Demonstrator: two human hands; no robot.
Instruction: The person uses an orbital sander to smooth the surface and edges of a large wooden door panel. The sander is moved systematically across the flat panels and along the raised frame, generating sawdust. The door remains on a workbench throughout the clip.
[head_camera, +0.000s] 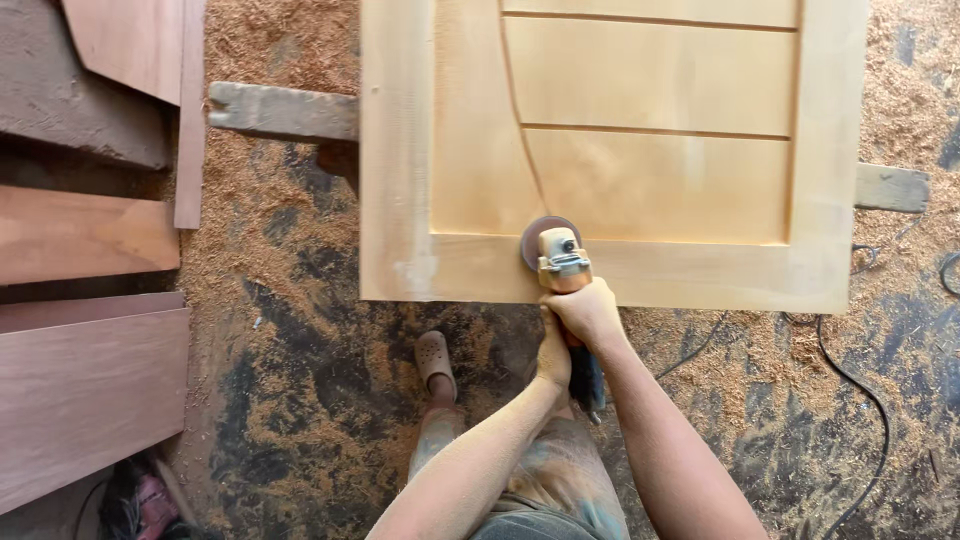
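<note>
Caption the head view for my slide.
Both hands press a sander on a pale wood door over sawdust.

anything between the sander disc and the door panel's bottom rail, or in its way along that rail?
Nothing visible. The sander, gripped by the right hand and left hand, has its disc right on the bottom rail of the door panel. The rail is bare to either side; the black cable lies on the floor.
</note>
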